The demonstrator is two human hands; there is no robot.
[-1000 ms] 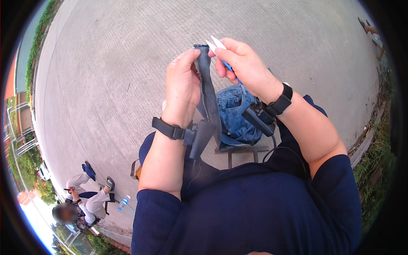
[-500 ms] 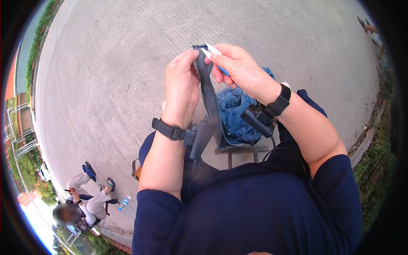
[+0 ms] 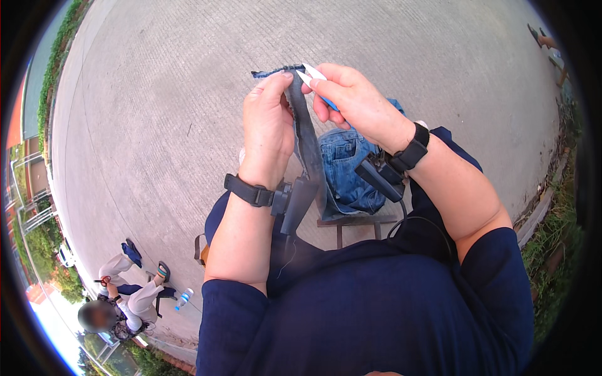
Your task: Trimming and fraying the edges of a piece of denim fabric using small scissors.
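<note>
My left hand is closed, pinching the upper part of a long dark grey-blue denim strip between thumb and fingers. The strip hangs down toward a folded pair of blue jeans in front of my lap; whether the two are joined I cannot tell. A narrow frayed end of the denim sticks out leftward above my left thumb. My right hand is closed round thread snips with white blades and a blue handle. Their two blades stand apart, with the tips at the strip's top edge.
Under the jeans is a small stool or bench. Black straps with devices sit on both my wrists, with a cable from the right one. At the lower left another person sits beside a plastic bottle on the concrete ground.
A narrow end of denim now juts out to the left above my left thumb, where it did not show before. Both hands and the snips have hardly moved.
</note>
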